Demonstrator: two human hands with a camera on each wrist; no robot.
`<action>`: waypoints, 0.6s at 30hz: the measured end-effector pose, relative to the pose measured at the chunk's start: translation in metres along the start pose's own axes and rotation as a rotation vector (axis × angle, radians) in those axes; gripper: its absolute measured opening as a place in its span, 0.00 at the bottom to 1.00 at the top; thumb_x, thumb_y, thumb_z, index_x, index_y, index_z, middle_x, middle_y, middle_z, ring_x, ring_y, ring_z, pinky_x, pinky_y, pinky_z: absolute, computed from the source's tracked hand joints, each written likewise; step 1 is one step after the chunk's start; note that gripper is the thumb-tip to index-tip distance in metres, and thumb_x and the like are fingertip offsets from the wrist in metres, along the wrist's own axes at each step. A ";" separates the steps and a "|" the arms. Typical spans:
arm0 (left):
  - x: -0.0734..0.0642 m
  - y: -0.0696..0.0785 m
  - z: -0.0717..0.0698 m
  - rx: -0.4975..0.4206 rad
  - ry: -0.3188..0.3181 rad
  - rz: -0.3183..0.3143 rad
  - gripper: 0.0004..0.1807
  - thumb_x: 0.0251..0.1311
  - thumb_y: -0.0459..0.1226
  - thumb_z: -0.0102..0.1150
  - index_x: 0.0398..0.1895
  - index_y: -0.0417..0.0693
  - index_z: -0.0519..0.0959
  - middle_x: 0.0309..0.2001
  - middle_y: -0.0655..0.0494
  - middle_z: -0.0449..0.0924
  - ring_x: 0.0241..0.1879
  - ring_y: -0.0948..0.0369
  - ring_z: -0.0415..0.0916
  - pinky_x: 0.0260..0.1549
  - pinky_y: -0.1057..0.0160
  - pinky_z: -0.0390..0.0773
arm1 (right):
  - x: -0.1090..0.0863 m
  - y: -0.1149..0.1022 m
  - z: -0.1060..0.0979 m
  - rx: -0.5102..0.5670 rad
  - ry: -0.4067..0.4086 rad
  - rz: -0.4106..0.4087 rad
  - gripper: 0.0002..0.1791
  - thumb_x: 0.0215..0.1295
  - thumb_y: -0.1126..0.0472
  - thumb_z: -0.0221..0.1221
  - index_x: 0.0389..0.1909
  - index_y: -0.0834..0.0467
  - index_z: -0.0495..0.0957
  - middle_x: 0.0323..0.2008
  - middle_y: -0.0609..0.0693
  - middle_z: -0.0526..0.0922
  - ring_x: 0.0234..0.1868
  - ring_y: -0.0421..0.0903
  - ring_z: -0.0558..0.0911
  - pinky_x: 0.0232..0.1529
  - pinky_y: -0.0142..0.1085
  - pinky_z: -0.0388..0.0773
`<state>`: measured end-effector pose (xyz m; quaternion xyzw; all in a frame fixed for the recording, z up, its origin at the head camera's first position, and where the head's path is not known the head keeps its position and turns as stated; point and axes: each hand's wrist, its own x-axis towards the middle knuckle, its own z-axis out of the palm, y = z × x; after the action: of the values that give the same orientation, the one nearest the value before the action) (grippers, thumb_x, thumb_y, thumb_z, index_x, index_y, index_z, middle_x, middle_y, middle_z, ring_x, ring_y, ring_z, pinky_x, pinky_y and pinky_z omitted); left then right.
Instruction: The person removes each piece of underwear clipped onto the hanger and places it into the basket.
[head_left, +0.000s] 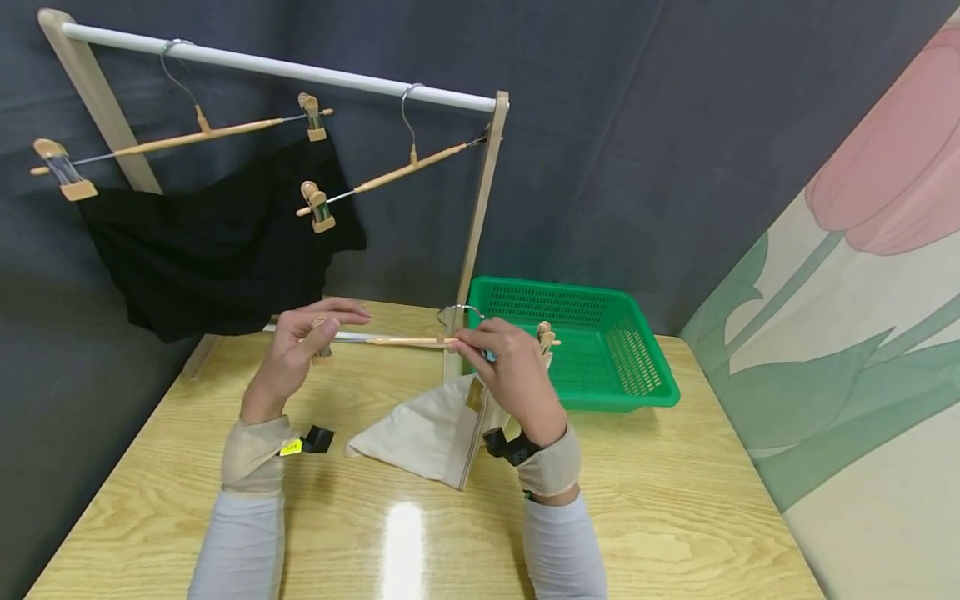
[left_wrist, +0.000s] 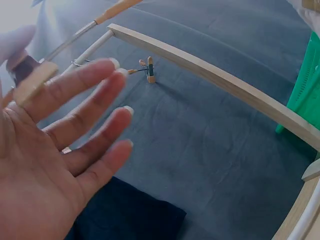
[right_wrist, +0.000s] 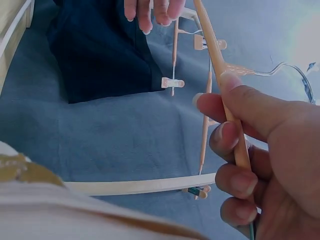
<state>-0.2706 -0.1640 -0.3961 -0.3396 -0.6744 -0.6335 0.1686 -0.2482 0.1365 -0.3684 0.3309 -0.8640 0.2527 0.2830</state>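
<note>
My right hand [head_left: 510, 362] grips the wooden bar of a clip hanger [head_left: 412, 341], with fingers curled round it beside the metal hook. From the clip [head_left: 545, 333] at the hanger's right end hangs a cream cloth garment [head_left: 420, 433] with a gold-brown patch, its lower part spread over the table. My left hand [head_left: 288, 358] is at the hanger's other end, fingers extended and apart. The left wooden clip [left_wrist: 35, 82] lies between its thumb and index finger in the left wrist view, with no cloth in that clip.
A rack with a white rail [head_left: 285, 71] stands at the back left. Black shorts [head_left: 217, 242] hang there from a clip hanger, beside another hanger [head_left: 408, 169] without clothing. A green basket [head_left: 600, 400] sits behind my right hand on the wooden table [head_left: 660, 517].
</note>
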 end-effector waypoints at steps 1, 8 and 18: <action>0.000 0.000 0.000 0.020 0.004 -0.018 0.18 0.72 0.28 0.44 0.45 0.30 0.86 0.51 0.55 0.85 0.57 0.59 0.76 0.58 0.62 0.68 | 0.000 0.000 0.001 -0.003 -0.001 0.003 0.09 0.67 0.58 0.67 0.42 0.57 0.90 0.27 0.46 0.81 0.23 0.38 0.68 0.23 0.32 0.66; 0.002 0.006 0.011 0.238 0.169 0.026 0.16 0.70 0.27 0.49 0.55 0.33 0.82 0.55 0.41 0.82 0.61 0.63 0.74 0.61 0.66 0.68 | 0.000 0.002 0.004 -0.009 -0.016 0.032 0.10 0.68 0.58 0.66 0.44 0.57 0.90 0.27 0.46 0.81 0.23 0.38 0.68 0.23 0.32 0.65; 0.009 0.028 0.055 0.620 0.231 0.378 0.13 0.63 0.34 0.57 0.42 0.34 0.86 0.45 0.39 0.85 0.59 0.42 0.77 0.66 0.49 0.71 | 0.003 0.003 0.009 -0.035 -0.038 0.043 0.09 0.68 0.57 0.66 0.43 0.55 0.91 0.29 0.46 0.83 0.23 0.38 0.69 0.23 0.31 0.66</action>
<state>-0.2473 -0.1093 -0.3771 -0.3172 -0.7361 -0.3911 0.4523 -0.2550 0.1313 -0.3741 0.3122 -0.8803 0.2374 0.2669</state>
